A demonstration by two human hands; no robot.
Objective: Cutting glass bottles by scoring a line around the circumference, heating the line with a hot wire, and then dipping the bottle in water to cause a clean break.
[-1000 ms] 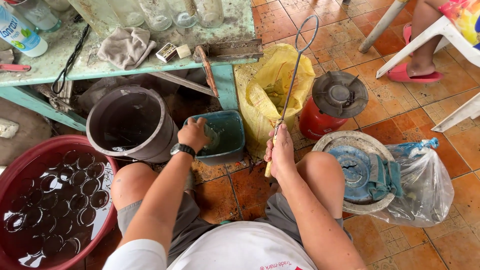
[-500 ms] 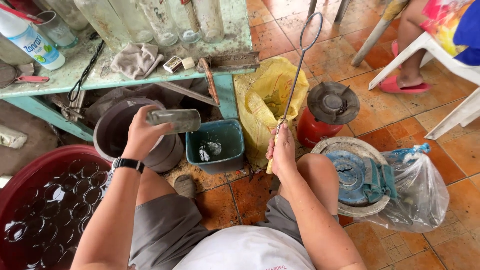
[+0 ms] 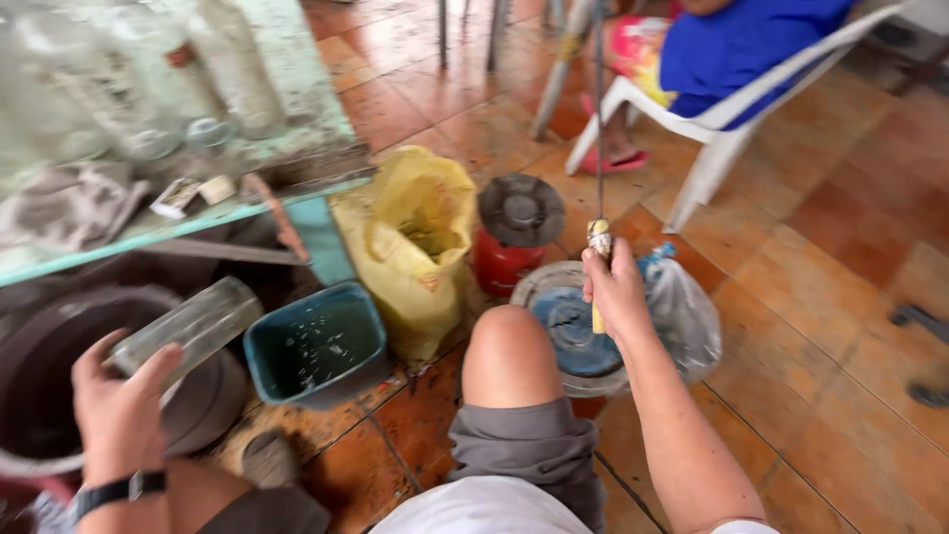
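I have the left hand [image 3: 119, 415] clenched around a glass bottle [image 3: 188, 326], held on its side just left of the teal tub [image 3: 316, 346] and over the rim of the dark bucket [image 3: 40, 396]. The right hand [image 3: 615, 287] has its grip closed on the pale handle of a long wire rod [image 3: 598, 119], which stands upright well to the right of the tub, above the round grey stand [image 3: 554, 297] with the plastic bag [image 3: 682, 316] beside it.

The bottle looks wet, though the blur makes that hard to judge; if so, it could slide from my grip and break on the bucket rim or the floor tiles. The rod's far end runs out of view at the top, toward the person in the white chair [image 3: 722, 129], so a careless swing could catch them. Behind the tub, the red gas canister [image 3: 509, 247] sits near the yellow sack [image 3: 415, 247]; knocking it with my knee would be bad.
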